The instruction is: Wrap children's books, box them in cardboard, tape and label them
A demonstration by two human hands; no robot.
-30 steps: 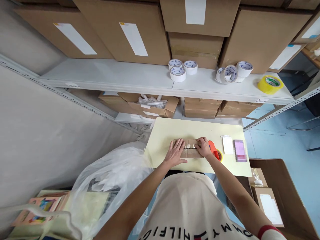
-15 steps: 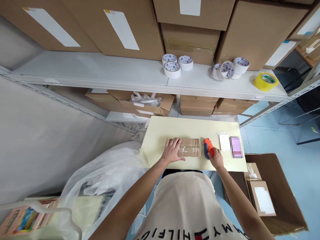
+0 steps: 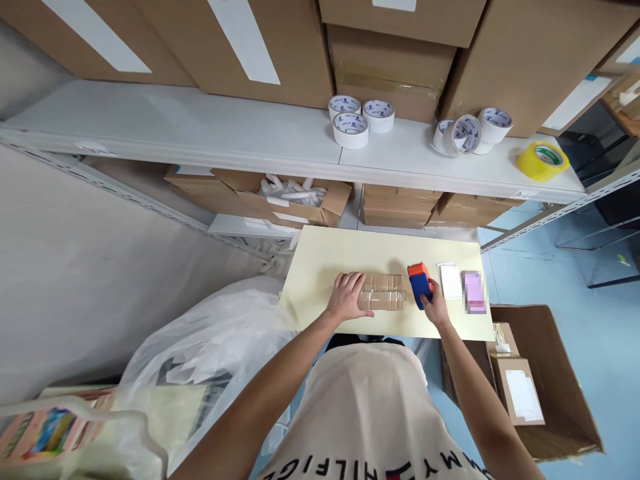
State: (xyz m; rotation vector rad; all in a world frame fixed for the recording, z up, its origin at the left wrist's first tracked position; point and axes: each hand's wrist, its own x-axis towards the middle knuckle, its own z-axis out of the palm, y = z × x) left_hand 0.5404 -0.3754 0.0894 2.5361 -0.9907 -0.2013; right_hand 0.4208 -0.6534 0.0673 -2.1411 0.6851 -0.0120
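Observation:
A small cardboard box (image 3: 382, 292) with clear tape across it lies on the pale yellow table (image 3: 345, 243). My left hand (image 3: 349, 295) grips its left end, fingers along the far side and thumb along the near side. To the right of the box, my right hand (image 3: 435, 305) is closed round an orange and blue tape dispenser (image 3: 420, 285). The dispenser is tilted, its blue side facing up, and is apart from the box. White cards (image 3: 451, 281) and a blurred pink-purple item (image 3: 474, 292) lie beyond my right hand.
Tape rolls (image 3: 351, 131) and a yellow tape roll (image 3: 543, 161) stand on the grey shelf (image 3: 210, 127) behind the table, before large cartons (image 3: 260, 47). An open carton (image 3: 560, 373) holding boxes is at the lower right. A clear plastic bag (image 3: 215, 333) is on the left.
My right hand has turned the tape dispenser so that its blue side now faces up, and it seems raised a little. My left hand stays on the box. The view has shifted slightly.

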